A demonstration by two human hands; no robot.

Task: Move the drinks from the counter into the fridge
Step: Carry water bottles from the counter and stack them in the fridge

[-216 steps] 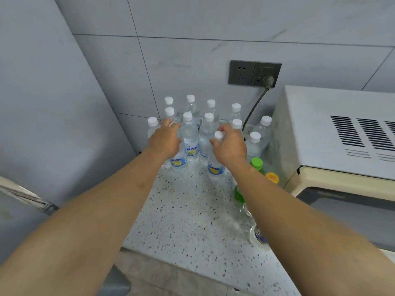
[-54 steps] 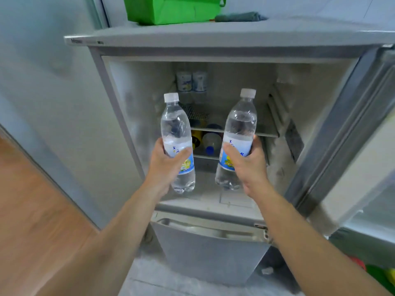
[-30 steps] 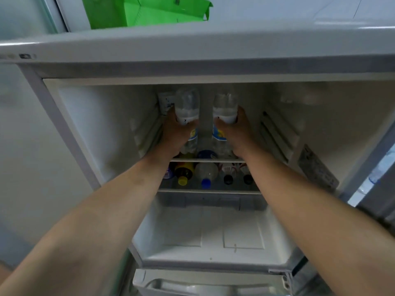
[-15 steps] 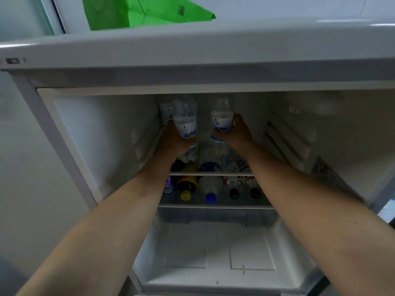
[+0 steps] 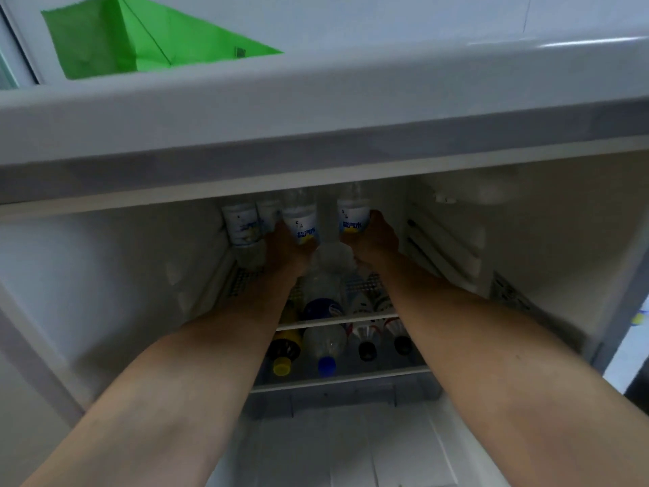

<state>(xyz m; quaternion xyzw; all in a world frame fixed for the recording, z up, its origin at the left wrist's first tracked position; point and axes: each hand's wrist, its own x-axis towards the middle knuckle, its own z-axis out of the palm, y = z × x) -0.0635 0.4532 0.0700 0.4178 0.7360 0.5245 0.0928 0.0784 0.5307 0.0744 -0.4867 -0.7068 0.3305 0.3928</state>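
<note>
Deep in the fridge, each hand grips one upright water bottle at the back of the top shelf — left hand on the left bottle, right hand on the right bottle — fingers wrapped around the labels, bottles standing side by side.

Only one view is given, taken from the person's head. It is aimed forward and slightly down into the open fridge, close in, so that both forearms fill the lower frame. The fridge top edge is seen from just above, with its upper shelf straight ahead.
</note>
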